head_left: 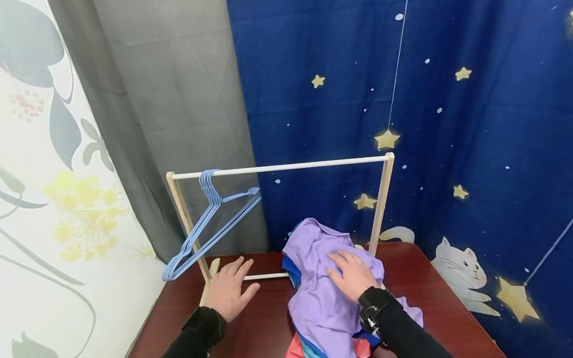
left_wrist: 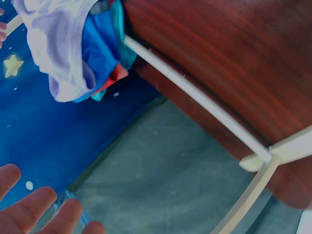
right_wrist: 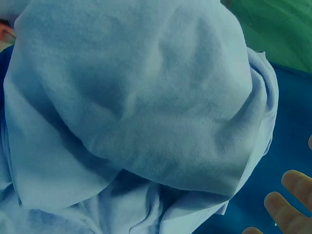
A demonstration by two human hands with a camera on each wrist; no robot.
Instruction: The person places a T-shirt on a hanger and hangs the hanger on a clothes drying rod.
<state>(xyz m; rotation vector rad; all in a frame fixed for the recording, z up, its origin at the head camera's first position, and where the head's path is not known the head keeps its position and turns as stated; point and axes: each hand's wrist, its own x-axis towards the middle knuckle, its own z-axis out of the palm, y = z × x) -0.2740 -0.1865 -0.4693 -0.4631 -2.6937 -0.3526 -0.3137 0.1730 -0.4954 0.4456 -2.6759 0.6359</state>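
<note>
A lavender garment [head_left: 318, 293], likely a shirt, lies crumpled on top of a pile of clothes, with blue, teal and coral fabric [head_left: 295, 347] showing at its edges. Over the lavender cloth is my right hand [head_left: 352, 276], fingers spread; whether it touches cannot be told. The garment [right_wrist: 146, 107] fills most of the right wrist view. My left hand [head_left: 229, 290] is held by the left foot of the clothes rack [head_left: 291, 167], fingers extended and holding nothing. Several blue hangers [head_left: 214, 211] hang together from the rack's rail at its left end.
The rack's white lower bar [left_wrist: 195, 92] runs just above the dark red table [head_left: 264, 308], partly behind the clothes. A grey curtain [head_left: 179, 99] and a blue starry curtain [head_left: 331, 119] hang behind the table. To the left is a patterned white surface [head_left: 53, 209].
</note>
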